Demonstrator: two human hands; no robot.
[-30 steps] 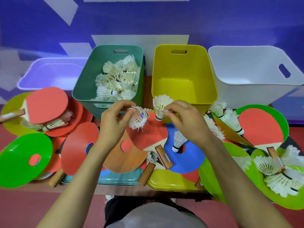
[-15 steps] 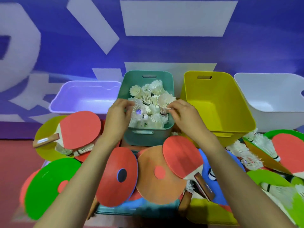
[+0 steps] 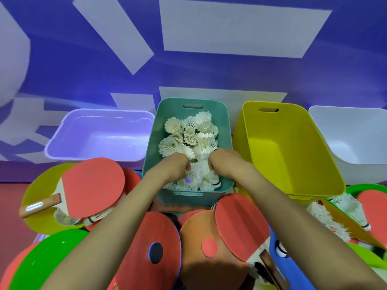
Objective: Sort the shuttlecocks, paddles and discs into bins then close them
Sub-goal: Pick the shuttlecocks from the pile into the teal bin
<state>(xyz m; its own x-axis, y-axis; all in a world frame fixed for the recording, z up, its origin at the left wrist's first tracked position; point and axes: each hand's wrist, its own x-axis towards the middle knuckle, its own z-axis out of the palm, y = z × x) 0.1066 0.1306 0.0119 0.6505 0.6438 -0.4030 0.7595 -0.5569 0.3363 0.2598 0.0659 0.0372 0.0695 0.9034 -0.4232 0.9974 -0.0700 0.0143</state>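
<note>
The sorting looks early to me. Both hands are down in the teal bin [image 3: 156,143], the left hand [image 3: 173,167] and the right hand [image 3: 228,164] side by side on its heap of shuttlecocks [image 3: 188,132]. The fingers of both curl into the feathers with the tips buried, so I cannot tell whether either grips a shuttlecock or has let go.

I see nothing in the lilac bin [image 3: 100,139], the yellow bin [image 3: 293,153] or the white bin [image 3: 345,139]. Still unsorted in front of them are a red paddle [image 3: 92,185] at the left, another paddle [image 3: 240,225] in the middle, a green disc [image 3: 46,258], a red disc [image 3: 150,248] and an orange disc [image 3: 199,237]. Loose shuttlecocks [image 3: 326,218] remain at the right.

No bin is closed, and I cannot pick out any lids. The white bin and the right-hand pile are cut off at the edge.
</note>
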